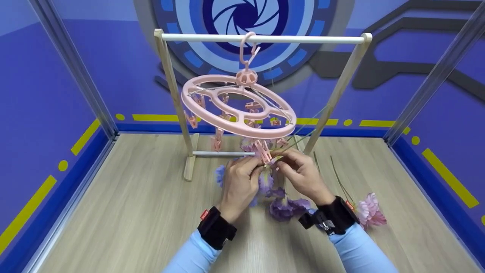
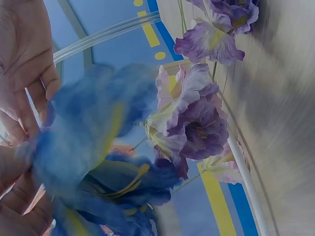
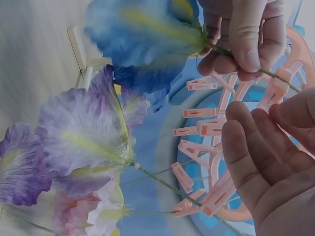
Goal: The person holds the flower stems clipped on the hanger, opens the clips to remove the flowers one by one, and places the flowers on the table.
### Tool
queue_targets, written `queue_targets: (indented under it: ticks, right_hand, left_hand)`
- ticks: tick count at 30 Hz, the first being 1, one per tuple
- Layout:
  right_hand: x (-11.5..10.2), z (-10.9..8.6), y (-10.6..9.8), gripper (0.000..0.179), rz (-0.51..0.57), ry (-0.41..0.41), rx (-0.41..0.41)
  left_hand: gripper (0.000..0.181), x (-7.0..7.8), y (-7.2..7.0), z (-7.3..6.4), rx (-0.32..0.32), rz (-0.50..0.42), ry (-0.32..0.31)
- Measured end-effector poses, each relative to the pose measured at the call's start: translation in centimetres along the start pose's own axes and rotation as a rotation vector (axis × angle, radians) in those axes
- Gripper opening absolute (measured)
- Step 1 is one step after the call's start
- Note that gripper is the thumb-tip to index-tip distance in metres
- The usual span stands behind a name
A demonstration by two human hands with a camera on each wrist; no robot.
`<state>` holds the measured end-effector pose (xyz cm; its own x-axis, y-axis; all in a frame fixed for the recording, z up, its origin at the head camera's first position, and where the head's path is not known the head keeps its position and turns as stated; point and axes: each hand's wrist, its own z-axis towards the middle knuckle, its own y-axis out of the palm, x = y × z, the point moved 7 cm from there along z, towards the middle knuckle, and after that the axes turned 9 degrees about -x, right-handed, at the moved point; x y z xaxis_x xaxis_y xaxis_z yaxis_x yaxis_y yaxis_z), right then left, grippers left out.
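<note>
My left hand [image 1: 240, 178] pinches the green stem [image 3: 221, 50] of a blue flower [image 3: 142, 29] between thumb and fingers. Its blue petals [image 2: 78, 132] hang close in front of the left wrist camera. That stem runs past a pink clip [image 1: 263, 151] at the front of the round hanging dryer [image 1: 261, 132]. At the clip's other side is my right hand [image 1: 305, 178], its fingertips [image 3: 238, 115] bent near the stem. Whether thumb and index grip the stem or clip I cannot tell. Lilac flowers [image 3: 78, 132] hang head down beside the hands.
The dryer hangs by its hook from the white bar [image 1: 303, 39] of a wooden stand [image 1: 333, 94]. More pink clips [image 1: 218, 138] dangle around its ring. A purple flower [image 1: 284, 208] shows low between the wrists; a pink flower [image 1: 369, 210] lies on the table to the right.
</note>
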<state>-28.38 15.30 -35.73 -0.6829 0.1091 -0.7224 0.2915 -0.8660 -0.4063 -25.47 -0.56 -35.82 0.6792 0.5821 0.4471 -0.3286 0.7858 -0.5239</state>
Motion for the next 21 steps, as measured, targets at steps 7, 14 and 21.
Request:
queue_targets:
  ticks: [7, 14, 21]
  right_hand:
    - [0.4, 0.7, 0.1, 0.034, 0.105, 0.036, 0.006]
    - [0.7, 1.8, 0.7, 0.043, 0.130, 0.077, -0.055]
    - [0.6, 1.9, 0.9, 0.040, 0.117, 0.081, -0.074]
  left_hand:
    - [0.008, -0.2, -0.4, -0.3, 0.018, -0.043, 0.000]
    - [0.002, -1.0, -0.7, -0.4, -0.030, -0.167, -0.083]
    - [0.006, -1.6, -1.1, -0.4, -0.039, -0.195, -0.148]
